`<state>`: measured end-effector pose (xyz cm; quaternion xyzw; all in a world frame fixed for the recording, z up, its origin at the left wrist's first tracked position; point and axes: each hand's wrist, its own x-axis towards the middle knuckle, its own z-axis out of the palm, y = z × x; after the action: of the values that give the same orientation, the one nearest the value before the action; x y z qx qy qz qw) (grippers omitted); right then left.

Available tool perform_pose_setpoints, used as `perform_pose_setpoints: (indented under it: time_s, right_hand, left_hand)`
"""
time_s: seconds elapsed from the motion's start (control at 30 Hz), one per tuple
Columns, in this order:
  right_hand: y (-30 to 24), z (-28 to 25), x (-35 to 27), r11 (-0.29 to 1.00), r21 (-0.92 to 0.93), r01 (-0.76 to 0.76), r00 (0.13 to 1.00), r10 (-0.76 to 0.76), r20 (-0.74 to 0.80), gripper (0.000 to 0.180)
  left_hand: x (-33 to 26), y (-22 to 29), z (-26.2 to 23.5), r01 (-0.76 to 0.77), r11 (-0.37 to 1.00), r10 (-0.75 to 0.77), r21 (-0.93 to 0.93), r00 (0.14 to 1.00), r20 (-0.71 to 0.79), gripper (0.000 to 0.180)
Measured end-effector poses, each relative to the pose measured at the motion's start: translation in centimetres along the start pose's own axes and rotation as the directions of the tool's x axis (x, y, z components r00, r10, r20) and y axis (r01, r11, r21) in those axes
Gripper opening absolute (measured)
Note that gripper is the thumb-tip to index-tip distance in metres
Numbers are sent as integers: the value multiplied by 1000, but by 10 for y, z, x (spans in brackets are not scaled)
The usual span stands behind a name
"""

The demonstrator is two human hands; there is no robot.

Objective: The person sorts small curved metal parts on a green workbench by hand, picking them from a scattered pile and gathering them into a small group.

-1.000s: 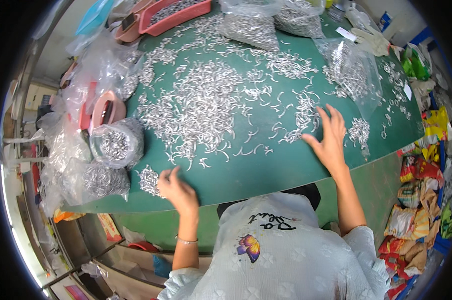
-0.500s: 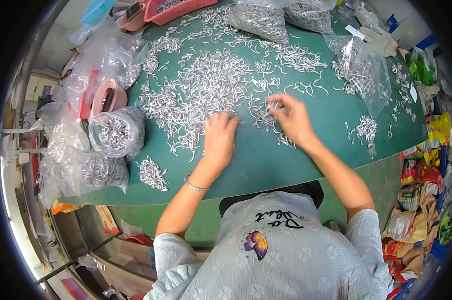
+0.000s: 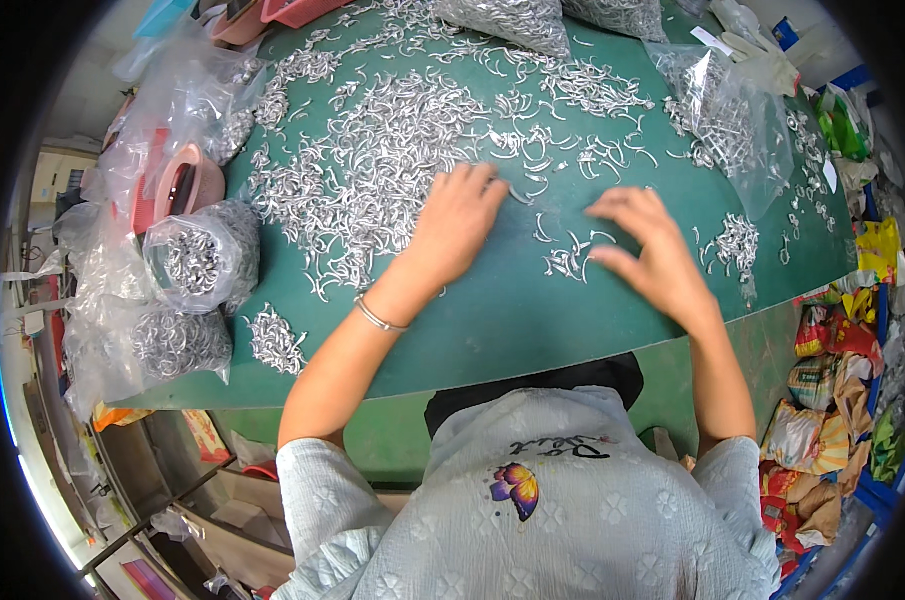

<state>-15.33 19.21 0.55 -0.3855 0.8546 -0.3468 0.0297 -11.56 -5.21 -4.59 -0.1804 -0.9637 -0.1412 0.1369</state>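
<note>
Just changed: right hand [image 3: 652, 255] now off to the right of a small cluster of curved silvery metal pieces [image 3: 569, 260], with thumb and fingers spread well apart and nothing visible between them. Half a second ago, poised over a longer, looser strip of such pieces; now, just beside the thumb, only this thinner remnant, plus a few strays above and to its left. Left hand [image 3: 457, 225] now farther up along the right edge of the main heap [image 3: 377, 160] (silvery bangle [image 3: 377, 315] on the wrist), palm down, fingers bent toward the tabletop. Fingertips partly blurred and palm hidden, so impossible to tell whether closed on any pieces or merely resting over them.

Meaning for the work in hand, as a judgement: probably part of that strip already swept toward the heap, with a little left between the hands on the green table [image 3: 512, 325].

Well apart from both hands, near the front edge, a small left pile [image 3: 274, 340]; beyond the right hand, a small right pile [image 3: 735, 245]. Along the left side, an open clear plastic bag [image 3: 194, 265] full of metal pieces, just beside a pink plastic tub [image 3: 204, 185].
</note>
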Motion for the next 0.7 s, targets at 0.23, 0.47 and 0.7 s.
perform_pose_setpoints:
  time_s: [0.23,0.47,0.7]
  right_hand:
    - [28,11,-16,970,-237,-61,994,39,-98,10]
    - [-1,16,-19,989,-146,-35,985,9,-172,16]
    - [5,29,-23,960,-265,-93,990,60,-128,10]
  left_hand:
    - [16,-33,-26,246,945,-313,-215,870,-380,17]
    - [0,12,-41,391,920,-376,27,900,-220,28]
    - [-28,86,-13,202,920,-161,-335,976,147,39]
